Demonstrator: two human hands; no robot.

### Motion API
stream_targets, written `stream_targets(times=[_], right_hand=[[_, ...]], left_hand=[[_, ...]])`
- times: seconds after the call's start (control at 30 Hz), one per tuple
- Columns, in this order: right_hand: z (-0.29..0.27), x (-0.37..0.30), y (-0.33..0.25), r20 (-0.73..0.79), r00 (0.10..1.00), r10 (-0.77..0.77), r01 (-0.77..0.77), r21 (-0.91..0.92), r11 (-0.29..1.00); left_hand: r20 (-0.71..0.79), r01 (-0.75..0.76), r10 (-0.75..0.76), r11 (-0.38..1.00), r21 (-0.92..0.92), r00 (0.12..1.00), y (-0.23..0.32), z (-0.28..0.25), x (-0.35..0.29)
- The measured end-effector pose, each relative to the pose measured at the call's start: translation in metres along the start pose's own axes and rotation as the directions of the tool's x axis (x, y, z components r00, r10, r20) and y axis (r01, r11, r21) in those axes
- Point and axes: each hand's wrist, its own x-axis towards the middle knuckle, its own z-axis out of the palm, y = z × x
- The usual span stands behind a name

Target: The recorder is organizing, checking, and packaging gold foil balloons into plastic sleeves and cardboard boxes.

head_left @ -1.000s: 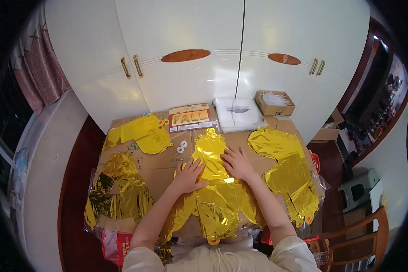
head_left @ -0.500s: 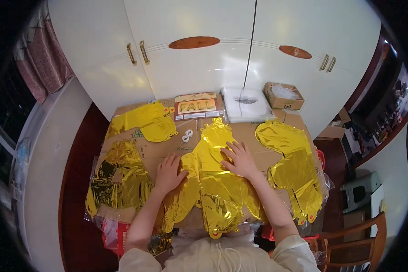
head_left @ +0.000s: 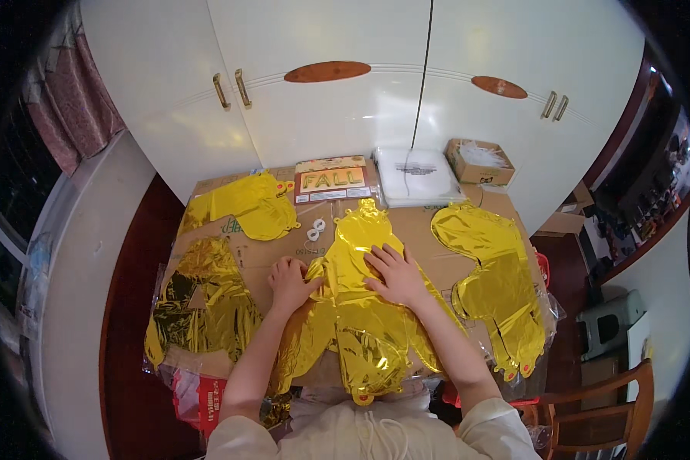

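Flat gold foil balloons, letter-shaped by their look, lie on a cardboard-covered table. The middle balloon (head_left: 364,230) stretches from the table's centre to its near edge, wrinkled and shiny. My left hand (head_left: 290,284) is at its left edge, fingers curled and thumb toward a puckered fold of foil that it pinches. On the upper part of the same balloon my right hand (head_left: 396,276) rests palm down, fingers spread. An A-shaped balloon (head_left: 207,307) lies beyond my left forearm. Another balloon (head_left: 494,284) lies to the right, and one more (head_left: 253,203) at the back left.
Along the back stand a printed balloon package (head_left: 332,180), a stack of clear plastic bags (head_left: 418,176) and a small carton (head_left: 479,162) of white pieces. White ribbon rolls (head_left: 315,229) lie on the cardboard (head_left: 280,249). A wooden chair (head_left: 606,414) is at the right; white cabinets rise behind.
My left hand's fingers have curled in at the foil's left edge, which is now puckered. My right hand has slid slightly left over the balloon, and the foil has shifted a little.
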Motion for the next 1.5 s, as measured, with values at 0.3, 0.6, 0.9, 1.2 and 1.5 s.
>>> stream_targets(times=[0.3, 0.6, 0.9, 1.2, 1.5], right_hand=[[0.004, -0.003, 0.005, -0.254, 0.959, 0.125, -0.115, 0.055, 0.992], [-0.001, -0.004, 0.002, -0.24, 0.966, 0.093, -0.095, 0.003, 0.996], [0.003, -0.005, 0.003, -0.284, 0.951, 0.12, -0.116, 0.031, 0.993], [0.003, -0.004, 0.005, -0.253, 0.957, 0.143, -0.141, 0.026, 0.99], [0.0, -0.004, 0.005, -0.245, 0.959, 0.143, -0.115, 0.124, 0.985]], left_hand=[[0.116, 0.035, -0.007, 0.97, -0.239, 0.993, 0.013, -0.009, 0.0], [-0.008, -0.11, 0.124, 0.845, -0.523, 0.992, 0.044, -0.005, -0.011], [-0.082, -0.482, 0.478, 0.836, -0.261, 0.874, 0.02, 0.026, -0.005], [0.113, -0.561, 0.55, 0.818, 0.128, 0.827, 0.018, 0.022, -0.006], [0.252, -0.604, 0.56, 0.782, 0.154, 0.789, 0.023, 0.016, -0.002]])
